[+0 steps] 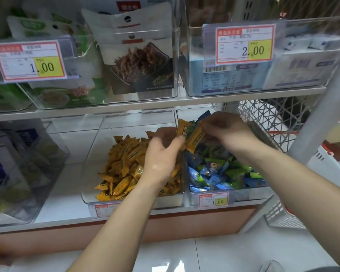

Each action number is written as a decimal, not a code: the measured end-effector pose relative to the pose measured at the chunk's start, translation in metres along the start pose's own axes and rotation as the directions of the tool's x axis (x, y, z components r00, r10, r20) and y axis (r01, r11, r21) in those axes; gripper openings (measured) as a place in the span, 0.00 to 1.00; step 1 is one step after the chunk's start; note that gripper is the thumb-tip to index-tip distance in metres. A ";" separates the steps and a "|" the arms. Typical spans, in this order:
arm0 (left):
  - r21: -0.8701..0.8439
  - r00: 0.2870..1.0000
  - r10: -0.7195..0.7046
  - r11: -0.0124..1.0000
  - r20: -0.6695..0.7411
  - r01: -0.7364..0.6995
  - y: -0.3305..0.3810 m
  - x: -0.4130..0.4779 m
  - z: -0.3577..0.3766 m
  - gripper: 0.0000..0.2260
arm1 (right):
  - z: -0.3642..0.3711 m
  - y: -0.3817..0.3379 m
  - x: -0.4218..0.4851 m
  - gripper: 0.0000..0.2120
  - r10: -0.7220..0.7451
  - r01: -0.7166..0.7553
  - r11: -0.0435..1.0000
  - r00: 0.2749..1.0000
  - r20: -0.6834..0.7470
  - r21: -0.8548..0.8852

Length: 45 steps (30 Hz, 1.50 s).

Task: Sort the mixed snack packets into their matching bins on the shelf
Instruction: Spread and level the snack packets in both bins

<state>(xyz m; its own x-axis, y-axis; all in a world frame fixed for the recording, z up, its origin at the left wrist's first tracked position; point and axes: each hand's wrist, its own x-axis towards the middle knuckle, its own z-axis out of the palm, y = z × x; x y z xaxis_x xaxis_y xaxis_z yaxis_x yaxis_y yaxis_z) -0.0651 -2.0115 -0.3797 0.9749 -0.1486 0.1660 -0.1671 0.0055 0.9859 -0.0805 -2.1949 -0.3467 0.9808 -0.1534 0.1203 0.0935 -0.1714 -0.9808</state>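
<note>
Passing stray yellow packets (194,139) between hands: the fingers (205,125) of the right hand (226,130) are curled round a small fan of them, while the thumb and fingers (175,144) of the left hand (161,160) pinch the leftmost one. The packets are held aloft over the wall between two clear bins on the lower shelf (67,193), with the yellow bin (92,173) to the left and the blue-and-green bin (243,195) to the right. The step in hand appears to be lifting misplaced yellow packets out of the right bin. The next move calls for the left hand to carry its packet left and let go over the yellow heap. Each held packet is oblong, and the long axes stand steeply, with the upper ends tipped far and slightly splayed.
</note>
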 end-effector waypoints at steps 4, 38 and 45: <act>-0.133 0.998 -0.049 0.990 -0.044 0.043 0.006 -0.001 0.000 0.06 | 0.022 -0.007 0.001 0.04 0.053 -0.069 0.985 0.994 0.100 0.159; 0.561 0.931 0.355 0.754 0.088 -0.341 0.008 -0.004 -0.010 0.12 | 0.003 -0.001 -0.006 0.04 -0.047 0.044 0.998 0.996 0.070 0.047; 0.803 0.986 0.155 0.594 -0.066 -0.040 -0.005 0.006 -0.041 0.18 | 0.004 0.035 0.043 0.10 0.072 0.071 0.836 0.969 0.237 -0.544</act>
<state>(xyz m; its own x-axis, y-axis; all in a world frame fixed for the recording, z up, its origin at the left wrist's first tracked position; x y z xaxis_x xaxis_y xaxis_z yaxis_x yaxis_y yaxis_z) -0.0527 -1.9719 -0.3830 0.9446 -0.0805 0.3181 -0.2567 -0.7852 0.5636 -0.0341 -2.2034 -0.3761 0.9975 0.0695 0.0092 0.0543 -0.6833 -0.7281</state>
